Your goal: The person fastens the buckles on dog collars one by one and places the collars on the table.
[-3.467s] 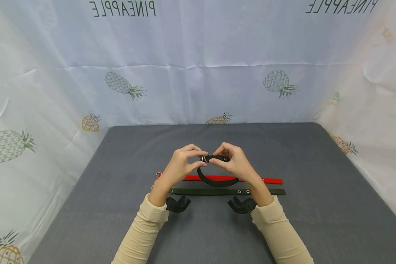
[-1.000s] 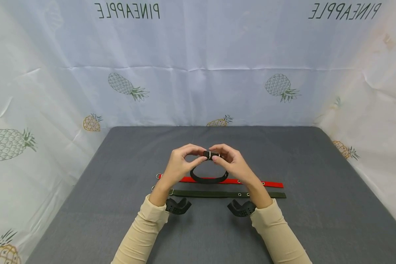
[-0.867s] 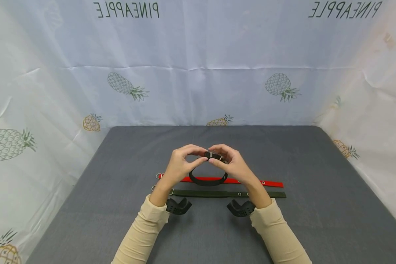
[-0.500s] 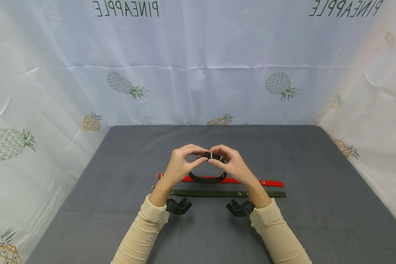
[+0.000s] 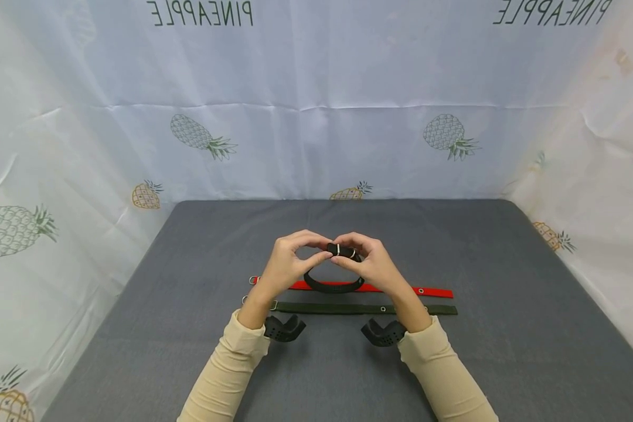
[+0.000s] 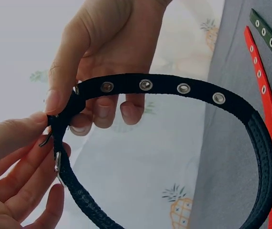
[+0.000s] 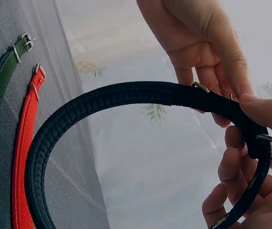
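A black collar (image 5: 333, 288), closed into a loop, is held up above the table between both hands. My left hand (image 5: 289, 261) pinches it with thumb and fingers at the left of the joined part. The right hand (image 5: 370, 256) pinches the same part from the right, fingertips close to the left's. Several metal eyelets (image 6: 146, 85) run along the strap in the left wrist view. A metal ring (image 7: 271, 145) sticks out by the right thumb, and a metal loop (image 7: 201, 87) sits on the left side of the strap. Fingers partly hide the buckle.
A red collar (image 5: 436, 292) lies stretched out on the grey table (image 5: 316, 375), behind a green collar (image 5: 322, 308) lying roughly parallel. Both have metal rings at their left ends. Black wrist mounts (image 5: 285, 329) hang below the wrists. White pineapple-print cloth (image 5: 316, 146) stands behind.
Since the earliest frame, the hands have drawn closer together and the black loop has shifted slightly left. Over the last second the held part has turned slightly; the grips stay almost the same.
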`<action>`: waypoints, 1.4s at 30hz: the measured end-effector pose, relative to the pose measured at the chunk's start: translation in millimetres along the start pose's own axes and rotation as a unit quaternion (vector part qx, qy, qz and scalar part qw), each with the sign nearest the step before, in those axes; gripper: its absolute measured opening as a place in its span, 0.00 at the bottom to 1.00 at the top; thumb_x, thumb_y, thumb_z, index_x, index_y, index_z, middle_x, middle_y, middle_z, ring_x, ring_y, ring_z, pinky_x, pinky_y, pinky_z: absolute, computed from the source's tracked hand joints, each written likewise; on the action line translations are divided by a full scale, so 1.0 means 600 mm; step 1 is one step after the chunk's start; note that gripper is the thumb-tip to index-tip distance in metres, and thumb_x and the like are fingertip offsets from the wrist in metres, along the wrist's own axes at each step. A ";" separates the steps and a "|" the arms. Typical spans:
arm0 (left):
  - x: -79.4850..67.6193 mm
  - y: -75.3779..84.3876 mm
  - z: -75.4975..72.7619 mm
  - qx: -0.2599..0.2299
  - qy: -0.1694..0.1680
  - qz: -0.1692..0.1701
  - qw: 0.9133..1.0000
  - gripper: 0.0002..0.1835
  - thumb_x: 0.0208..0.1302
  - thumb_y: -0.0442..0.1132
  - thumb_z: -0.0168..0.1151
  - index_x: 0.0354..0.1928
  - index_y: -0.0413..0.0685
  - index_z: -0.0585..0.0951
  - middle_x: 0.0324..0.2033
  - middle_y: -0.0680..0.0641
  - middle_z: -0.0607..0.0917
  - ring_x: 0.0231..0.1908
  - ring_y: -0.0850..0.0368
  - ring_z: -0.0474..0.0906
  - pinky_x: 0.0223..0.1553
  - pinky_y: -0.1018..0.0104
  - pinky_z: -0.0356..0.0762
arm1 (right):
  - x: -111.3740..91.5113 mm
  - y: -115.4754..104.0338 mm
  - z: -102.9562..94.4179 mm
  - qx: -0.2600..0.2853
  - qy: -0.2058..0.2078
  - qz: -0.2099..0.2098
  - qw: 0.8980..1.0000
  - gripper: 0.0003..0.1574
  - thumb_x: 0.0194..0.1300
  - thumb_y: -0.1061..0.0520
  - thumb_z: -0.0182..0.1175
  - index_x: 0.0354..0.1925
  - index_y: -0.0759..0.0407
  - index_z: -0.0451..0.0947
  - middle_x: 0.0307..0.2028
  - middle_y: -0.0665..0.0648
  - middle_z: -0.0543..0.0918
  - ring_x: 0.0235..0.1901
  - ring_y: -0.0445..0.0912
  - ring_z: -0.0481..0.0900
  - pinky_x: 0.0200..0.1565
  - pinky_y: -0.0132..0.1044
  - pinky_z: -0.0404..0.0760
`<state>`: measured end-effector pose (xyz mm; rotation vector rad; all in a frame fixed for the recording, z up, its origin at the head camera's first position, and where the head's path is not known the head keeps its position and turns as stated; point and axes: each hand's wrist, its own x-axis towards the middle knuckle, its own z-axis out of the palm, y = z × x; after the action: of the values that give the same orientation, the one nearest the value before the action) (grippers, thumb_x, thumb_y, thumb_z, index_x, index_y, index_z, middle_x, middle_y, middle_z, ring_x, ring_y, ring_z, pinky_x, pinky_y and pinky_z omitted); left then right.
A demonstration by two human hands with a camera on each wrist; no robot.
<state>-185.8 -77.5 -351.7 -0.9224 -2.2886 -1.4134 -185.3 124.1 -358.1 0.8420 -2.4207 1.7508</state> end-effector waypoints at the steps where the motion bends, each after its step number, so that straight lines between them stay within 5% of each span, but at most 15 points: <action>1: 0.000 0.000 0.000 -0.001 0.000 0.000 1.000 0.10 0.55 0.34 0.70 0.41 0.41 0.86 0.38 0.43 0.88 0.42 0.52 0.83 0.47 0.64 0.82 | 0.000 0.001 0.000 0.001 0.000 -0.004 1.000 0.15 0.61 0.66 0.64 0.47 0.66 0.78 0.42 0.67 0.82 0.33 0.34 0.75 0.39 0.29 0.77; 16: 0.004 -0.001 -0.004 -0.015 0.005 -0.015 1.000 0.10 0.56 0.34 0.70 0.41 0.41 0.85 0.39 0.43 0.87 0.41 0.52 0.84 0.46 0.66 0.83 | 0.001 0.003 -0.002 0.036 0.002 -0.005 0.999 0.17 0.62 0.65 0.63 0.50 0.68 0.76 0.43 0.68 0.81 0.35 0.34 0.77 0.39 0.28 0.79; 30: 0.004 -0.003 -0.012 -0.029 0.014 -0.010 0.999 0.10 0.57 0.31 0.69 0.42 0.39 0.84 0.38 0.41 0.86 0.41 0.52 0.84 0.47 0.65 0.83 | 0.002 0.003 -0.004 0.049 0.018 -0.005 0.999 0.15 0.62 0.66 0.63 0.47 0.68 0.76 0.39 0.51 0.81 0.34 0.36 0.76 0.41 0.29 0.78; 35: 0.001 -0.006 -0.017 -0.059 0.046 -0.021 0.997 0.11 0.57 0.28 0.67 0.43 0.36 0.83 0.39 0.38 0.85 0.40 0.60 0.83 0.48 0.59 0.83 | 0.002 0.012 -0.006 0.054 0.038 0.002 0.998 0.16 0.62 0.61 0.64 0.47 0.66 0.76 0.35 0.46 0.81 0.34 0.37 0.76 0.39 0.30 0.75; 42: 0.002 -0.006 -0.027 -0.092 0.086 -0.030 0.992 0.11 0.59 0.26 0.65 0.45 0.32 0.81 0.41 0.34 0.83 0.41 0.73 0.79 0.50 0.74 0.80 | 0.003 0.014 -0.011 0.058 0.055 0.010 0.997 0.19 0.62 0.57 0.65 0.48 0.67 0.76 0.34 0.46 0.82 0.33 0.36 0.75 0.38 0.30 0.73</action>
<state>-190.3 -92.2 -346.0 -0.7535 -2.1039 -1.6820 -192.3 130.8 -362.2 0.7120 -2.2862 1.9079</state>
